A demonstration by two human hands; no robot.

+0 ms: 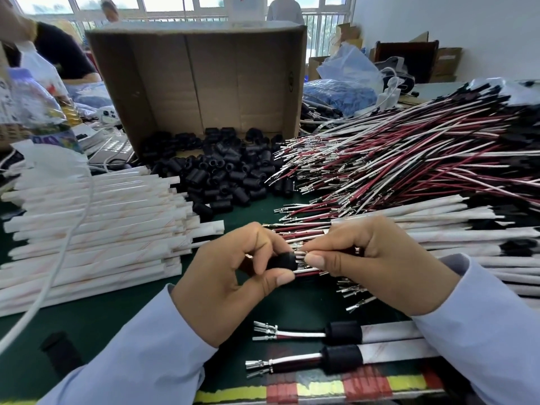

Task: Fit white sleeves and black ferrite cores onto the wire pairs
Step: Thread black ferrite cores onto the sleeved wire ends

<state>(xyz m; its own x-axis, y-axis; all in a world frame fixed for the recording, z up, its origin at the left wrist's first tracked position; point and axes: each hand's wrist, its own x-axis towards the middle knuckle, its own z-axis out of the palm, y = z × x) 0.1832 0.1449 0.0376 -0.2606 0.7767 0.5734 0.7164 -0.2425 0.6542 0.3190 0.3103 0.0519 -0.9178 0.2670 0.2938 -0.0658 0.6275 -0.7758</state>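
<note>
Pinching a black ferrite core (282, 261) between thumb and forefinger, the left hand (233, 276) holds it just above the green table mat (96, 325), long axis running left to right, its end turned right towards the other hand. The right hand (377, 258) pinches a red-and-white wire pair (304, 271) close to its metal terminals, tips aimed left, right at the mouth of the core; whether they are inside yet I cannot tell, the fingers crowd the joint. Everything behind that grip is hidden under the right palm. Closer to the table's front edge lie two finished pieces (342, 331), parallel, terminals pointing left, a core in the middle, white sleeving running off right until the pale blue cuff covers it. To the left sits a stack of white sleeves (96, 217), lying left to right, their far ends cut off by the frame. A loose pile of cores (228, 171) spills from a cardboard box (198, 80) tipped on its side. On the right, a big heap of wires (394, 159) fans out, terminals facing the centre, with sleeved wires (453, 229) stacked below it. A white cable (58, 258) droops across the sleeves, blurred.
</note>
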